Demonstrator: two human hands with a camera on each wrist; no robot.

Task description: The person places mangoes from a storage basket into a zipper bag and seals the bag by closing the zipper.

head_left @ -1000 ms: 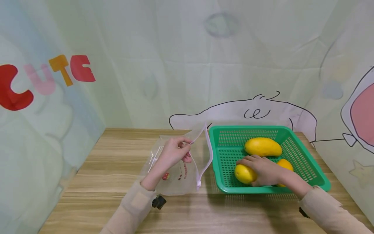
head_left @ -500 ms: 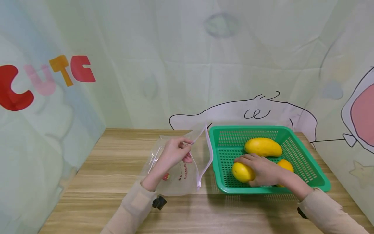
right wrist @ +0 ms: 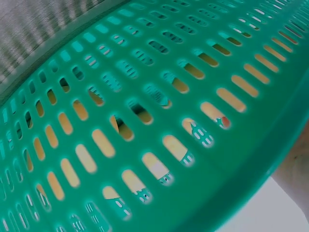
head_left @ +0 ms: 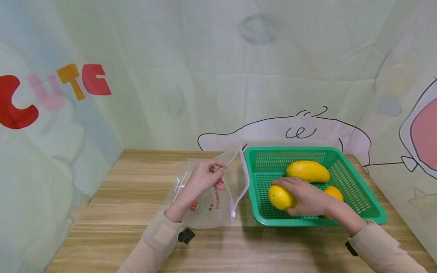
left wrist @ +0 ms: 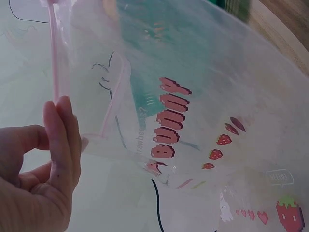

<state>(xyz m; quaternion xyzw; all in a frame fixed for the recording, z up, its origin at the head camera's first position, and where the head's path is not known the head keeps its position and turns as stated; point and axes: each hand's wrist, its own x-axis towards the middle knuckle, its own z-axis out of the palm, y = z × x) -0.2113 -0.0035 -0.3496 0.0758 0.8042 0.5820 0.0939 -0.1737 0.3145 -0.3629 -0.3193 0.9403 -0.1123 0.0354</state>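
Note:
My left hand (head_left: pixel 205 177) pinches the edge of a clear zip bag (head_left: pixel 205 218) at its mouth, and the mouth stands apart toward the basket. The left wrist view shows the left hand (left wrist: pixel 53 169) at the pink zip strip, beside the bag's printed film (left wrist: pixel 203 130). Inside the green basket (head_left: pixel 256 212), my right hand (head_left: pixel 308 197) grips a rounded yellow fruit (head_left: pixel 280 198), fingers over its top and thumb at its near side. The basket's slotted wall (right wrist: pixel 212 159) fills the right wrist view and hides most of the held fruit.
A long yellow mango (head_left: pixel 307 171) lies at the back of the basket. An orange-yellow fruit (head_left: pixel 334 192) sits at its right, partly behind the right hand. The basket and bag stand side by side on a wooden table (head_left: pixel 112 212), with a printed curtain (head_left: pixel 170 94) behind.
My right hand has shifted slightly left and up with the yellow fruit, which has turned a little in the grip. The left hand and bag have stayed nearly still.

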